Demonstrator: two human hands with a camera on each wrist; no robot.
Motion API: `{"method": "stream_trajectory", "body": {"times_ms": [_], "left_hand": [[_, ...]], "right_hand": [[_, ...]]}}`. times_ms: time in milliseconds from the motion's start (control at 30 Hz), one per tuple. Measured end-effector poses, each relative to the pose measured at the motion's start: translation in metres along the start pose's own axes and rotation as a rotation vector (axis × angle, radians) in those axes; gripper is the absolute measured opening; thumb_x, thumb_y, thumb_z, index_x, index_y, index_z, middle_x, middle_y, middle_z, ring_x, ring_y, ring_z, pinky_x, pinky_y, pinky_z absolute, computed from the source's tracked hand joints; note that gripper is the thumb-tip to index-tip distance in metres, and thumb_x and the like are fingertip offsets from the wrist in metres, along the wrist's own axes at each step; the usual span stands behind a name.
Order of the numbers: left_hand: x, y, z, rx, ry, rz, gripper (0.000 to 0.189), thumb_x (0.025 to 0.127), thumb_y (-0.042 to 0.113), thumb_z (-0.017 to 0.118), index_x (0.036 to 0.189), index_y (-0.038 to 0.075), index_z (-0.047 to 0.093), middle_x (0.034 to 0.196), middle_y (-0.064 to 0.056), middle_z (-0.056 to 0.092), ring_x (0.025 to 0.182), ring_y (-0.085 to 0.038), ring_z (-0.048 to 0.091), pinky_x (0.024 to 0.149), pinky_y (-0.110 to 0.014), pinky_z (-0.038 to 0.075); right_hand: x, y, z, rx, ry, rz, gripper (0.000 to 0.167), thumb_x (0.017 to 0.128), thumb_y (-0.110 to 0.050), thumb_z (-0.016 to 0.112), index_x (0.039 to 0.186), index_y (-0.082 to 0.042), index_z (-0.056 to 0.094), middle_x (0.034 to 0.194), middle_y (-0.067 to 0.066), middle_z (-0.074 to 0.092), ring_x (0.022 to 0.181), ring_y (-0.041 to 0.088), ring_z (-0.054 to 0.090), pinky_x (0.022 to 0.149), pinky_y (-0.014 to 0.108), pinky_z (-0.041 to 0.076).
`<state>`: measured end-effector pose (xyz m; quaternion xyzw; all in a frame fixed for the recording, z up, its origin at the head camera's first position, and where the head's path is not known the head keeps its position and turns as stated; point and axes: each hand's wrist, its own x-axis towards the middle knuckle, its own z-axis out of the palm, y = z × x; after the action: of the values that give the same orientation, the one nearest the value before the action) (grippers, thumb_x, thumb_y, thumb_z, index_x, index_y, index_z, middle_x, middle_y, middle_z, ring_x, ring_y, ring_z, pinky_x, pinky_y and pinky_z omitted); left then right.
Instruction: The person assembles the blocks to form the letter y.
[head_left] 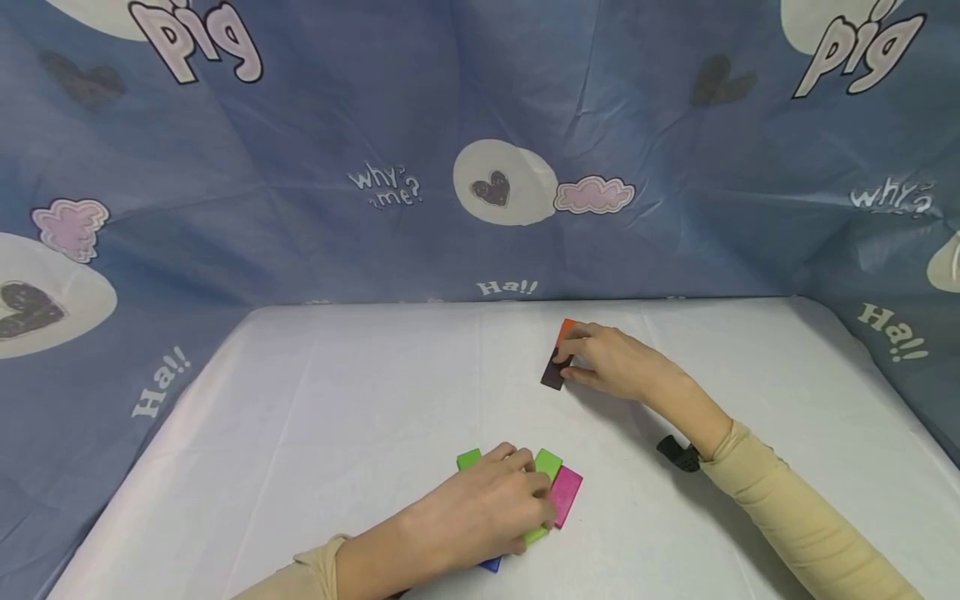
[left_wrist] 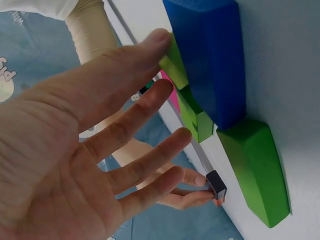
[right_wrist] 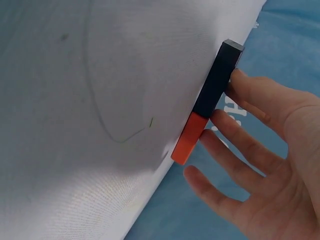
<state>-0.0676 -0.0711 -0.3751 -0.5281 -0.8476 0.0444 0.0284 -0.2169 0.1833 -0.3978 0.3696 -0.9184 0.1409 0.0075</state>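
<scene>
My right hand (head_left: pixel 611 362) is at the far middle of the table, its thumb and fingertips pinching the black block (right_wrist: pixel 217 77). End to end with it lies an orange block (right_wrist: pixel 190 137), and the other fingertips rest near where the two meet. Nearer the front, my left hand (head_left: pixel 487 504) hovers over a group of blocks, fingers spread and loosely bent. Beneath and around it show a green block (left_wrist: pixel 257 172), a blue block (left_wrist: pixel 215 60), light green blocks (head_left: pixel 547 462) and a pink block (head_left: pixel 567 497). The hand partly covers this group in the head view.
A white cloth (head_left: pixel 360 400) covers the table. Blue printed fabric (head_left: pixel 420 100) hangs behind it and along both sides. A black device (head_left: pixel 678 454) is worn under the right wrist.
</scene>
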Motion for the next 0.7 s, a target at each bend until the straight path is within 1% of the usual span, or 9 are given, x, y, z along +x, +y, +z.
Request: {"method": "stream_trajectory", "body": {"times_ms": [100,167,300,433,533,700], "left_hand": [[0.0,0.0,-0.001,0.004,0.008,0.003,0.019,0.085,0.024,0.085,0.097,0.036,0.076,0.1,0.018,0.073,0.093,-0.009,0.06,0.092,-0.025,0.049],[-0.001,0.0,-0.002,0.012,0.006,0.009,0.018,0.086,0.024,0.082,0.098,0.034,0.075,0.098,0.018,0.073,0.092,-0.008,0.06,0.09,-0.024,0.048],[-0.002,-0.001,-0.006,0.033,0.002,0.023,0.019,0.086,0.025,0.08,0.101,0.035,0.074,0.091,0.019,0.071,0.085,-0.007,0.057,0.083,-0.022,0.045],[-0.002,-0.003,-0.01,0.056,0.024,0.029,0.017,0.084,0.028,0.08,0.097,0.035,0.071,0.084,0.018,0.064,0.077,-0.007,0.052,0.076,-0.02,0.04],[-0.002,-0.006,-0.013,0.061,0.051,0.026,0.015,0.084,0.029,0.08,0.095,0.032,0.07,0.087,0.016,0.066,0.078,-0.007,0.053,0.077,-0.021,0.041],[-0.001,-0.01,-0.012,0.067,0.085,0.015,0.015,0.086,0.028,0.078,0.099,0.029,0.071,0.096,0.014,0.069,0.088,-0.01,0.059,0.086,-0.024,0.048]], "right_hand": [[0.0,0.0,0.0,0.0,0.0,0.0,0.013,0.096,-0.014,0.082,0.108,-0.013,0.08,0.121,0.008,0.073,0.097,0.021,0.073,0.086,0.039,0.06],[0.0,0.0,0.0,0.002,0.001,-0.001,0.012,0.095,-0.014,0.082,0.108,-0.013,0.08,0.121,0.008,0.073,0.098,0.021,0.073,0.087,0.039,0.061],[0.0,0.0,0.0,0.007,0.004,-0.005,0.012,0.096,-0.014,0.082,0.107,-0.013,0.08,0.121,0.007,0.073,0.098,0.021,0.073,0.087,0.039,0.06],[0.0,0.001,0.0,0.002,0.004,-0.005,0.012,0.096,-0.013,0.081,0.107,-0.013,0.08,0.121,0.008,0.073,0.099,0.023,0.072,0.087,0.039,0.06],[-0.001,0.001,0.0,0.0,0.004,-0.004,0.012,0.096,-0.013,0.081,0.108,-0.013,0.08,0.121,0.008,0.073,0.1,0.023,0.072,0.087,0.039,0.06],[0.0,0.001,0.001,0.002,0.007,-0.009,0.011,0.096,-0.014,0.081,0.107,-0.013,0.08,0.12,0.007,0.073,0.099,0.023,0.072,0.087,0.039,0.06]]}}
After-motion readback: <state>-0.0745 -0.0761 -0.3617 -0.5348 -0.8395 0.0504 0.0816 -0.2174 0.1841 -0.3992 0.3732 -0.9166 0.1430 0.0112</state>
